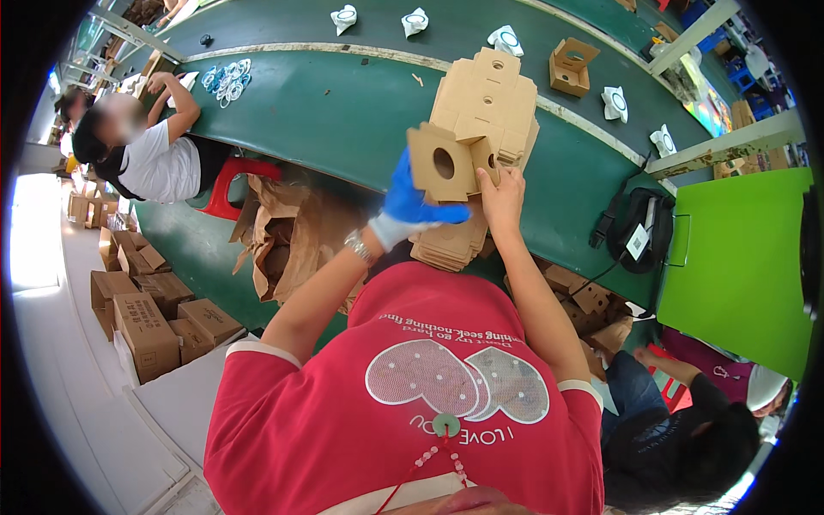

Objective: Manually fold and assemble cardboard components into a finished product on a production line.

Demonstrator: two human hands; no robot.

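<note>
Over the near edge of the green table (pixel 343 120) I hold a small brown cardboard box (pixel 427 176), part folded, with a round hole in its panel. My left hand (pixel 408 199), in a blue glove, cups its lower left corner, slightly blurred. My bare right hand (pixel 505 196) pinches the box's right side between thumb and fingers. Just behind it lies a stack of flat cardboard box blanks (pixel 485 99) with punched holes. More stacked blanks (pixel 448 247) sit below my hands, against my body.
A conveyor belt (pixel 463 41) beyond carries several white wrapped items (pixel 614 103) and an open box (pixel 570 67). White rings (pixel 227 81) lie at left, near a seated person (pixel 154 150). To my right are a black bag (pixel 644 227), a green board (pixel 738 266) and other people.
</note>
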